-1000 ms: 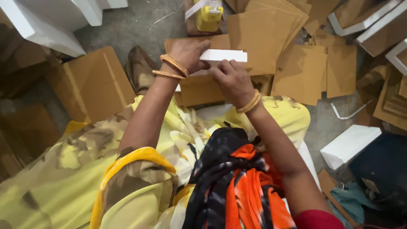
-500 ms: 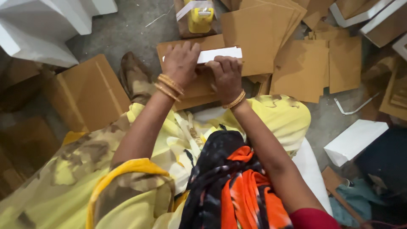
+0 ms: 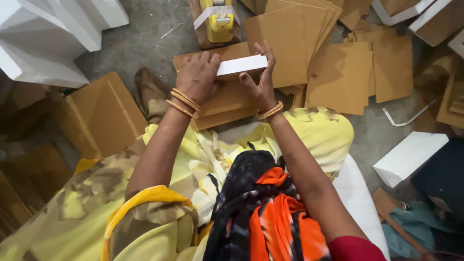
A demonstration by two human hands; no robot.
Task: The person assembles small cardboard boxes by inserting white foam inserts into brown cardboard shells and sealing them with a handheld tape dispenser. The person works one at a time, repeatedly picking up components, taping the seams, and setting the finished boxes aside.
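Evidently both hands, left hand [image 3: 197,75], right hand [image 3: 261,79], pinching white strip [image 3: 241,64], probably foam, over cardboard sheet [image 3: 227,99]

Yellow tape dispenser [image 3: 218,20] at top, beside fanned brown cardboard sheets [image 3: 338,67] on grey concrete floor [image 3: 140,38]. White foam blocks [image 3: 53,34] upper left; white rectangular box [image 3: 410,157] lower right.

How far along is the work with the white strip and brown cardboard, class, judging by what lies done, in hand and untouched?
Done: hard to tell; no clearly finished piece shows. In hand: the left hand and right hand hold a white strip over a brown cardboard sheet on the lap. Left: a fanned stack of brown sheets and a white block lie untouched on the floor.
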